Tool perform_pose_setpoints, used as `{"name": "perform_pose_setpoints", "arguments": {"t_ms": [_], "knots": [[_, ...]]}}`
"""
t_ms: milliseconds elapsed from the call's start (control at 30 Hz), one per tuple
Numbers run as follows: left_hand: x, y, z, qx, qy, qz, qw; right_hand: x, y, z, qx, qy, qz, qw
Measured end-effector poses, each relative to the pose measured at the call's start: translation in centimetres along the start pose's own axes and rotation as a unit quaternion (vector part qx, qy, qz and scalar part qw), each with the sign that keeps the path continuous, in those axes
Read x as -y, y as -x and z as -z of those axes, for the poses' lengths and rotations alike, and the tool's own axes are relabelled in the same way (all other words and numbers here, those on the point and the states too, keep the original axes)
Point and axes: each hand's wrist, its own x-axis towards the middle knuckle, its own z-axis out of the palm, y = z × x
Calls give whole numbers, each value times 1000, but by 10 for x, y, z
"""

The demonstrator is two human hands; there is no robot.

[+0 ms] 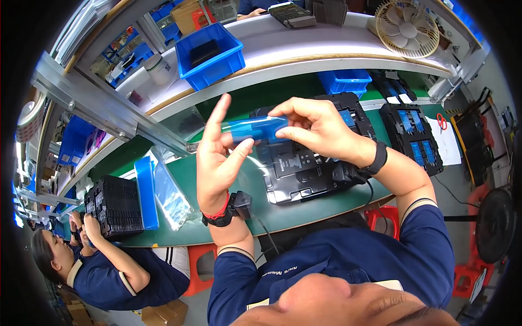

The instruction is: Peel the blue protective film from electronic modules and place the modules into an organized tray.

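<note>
free: bare green bench [179, 179] at 9 o'clock of hands | blocked: black tray [304, 168] below, shelf [283, 60] at 12 o'clock

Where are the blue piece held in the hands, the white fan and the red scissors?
blue piece [260, 129], head view, its middle between both hands
white fan [406, 27], head view, its grille
red scissors [441, 123], head view, its handles

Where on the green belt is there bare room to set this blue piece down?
Bare green belt lies between the clear bags and the black tray, below the left hand. A narrower strip runs along the belt's near edge. It is crowded to the right: the right hand holds the blue piece over that tray, with a second tray beyond.
</note>
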Motion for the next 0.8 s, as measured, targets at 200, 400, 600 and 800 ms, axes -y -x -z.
{"name": "perform_pose_setpoints", "arguments": {"t_ms": [200,400,600,800], "knots": [[15,-1,7,5,-77,-35,996,6,4,9,-84,147,147,975],[13,1,16,-19,-176,-97,979,12,13,20,-90,118,130,980],[6,10,72,-121,-87,-132,980,1,26,40,-29,-124,-196,972],[-4,18,80,-211,-68,-86,971,-32,33,17,71,-123,-360,922]]}}
